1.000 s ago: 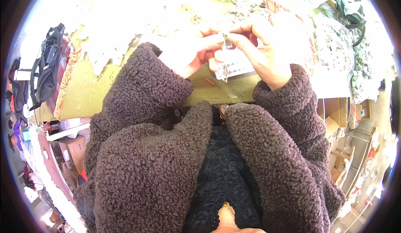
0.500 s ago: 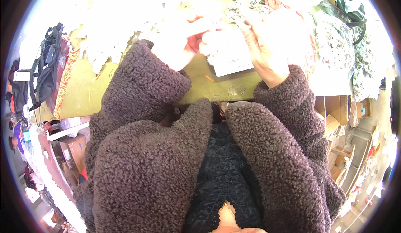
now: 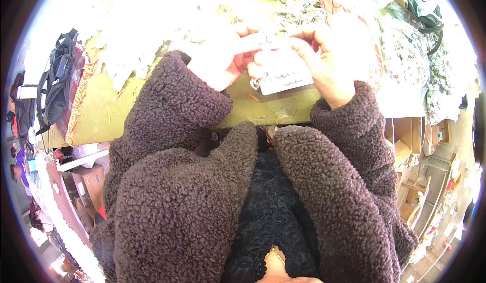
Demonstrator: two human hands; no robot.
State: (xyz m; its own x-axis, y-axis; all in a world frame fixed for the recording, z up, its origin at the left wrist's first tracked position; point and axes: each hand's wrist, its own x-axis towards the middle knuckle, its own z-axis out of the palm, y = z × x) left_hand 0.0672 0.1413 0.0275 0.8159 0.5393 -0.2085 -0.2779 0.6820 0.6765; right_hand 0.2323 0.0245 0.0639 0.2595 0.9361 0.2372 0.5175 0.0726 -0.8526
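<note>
Two hands of mine nearly meet above the table [image 3: 243, 115]: my left hand [image 3: 228, 60] pinches a small glinting piece [image 3: 268, 42], while my right hand [image 3: 326, 62] is narrowed just right of it; glare hides whether it grips anything. The white card [image 3: 286, 84] shows just nearer. A loose pinch could drop the piece; a lowered hand could nudge the card into the orange stick [image 3: 253, 97] at near left.

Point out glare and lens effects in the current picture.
Head view: glare bleaches much of the left hand and the olive tabletop beyond; head view: the white card near the right hand loses detail; head view: the brown fleece sleeves show readable texture; head view: dark curved fisheye borders.
</note>
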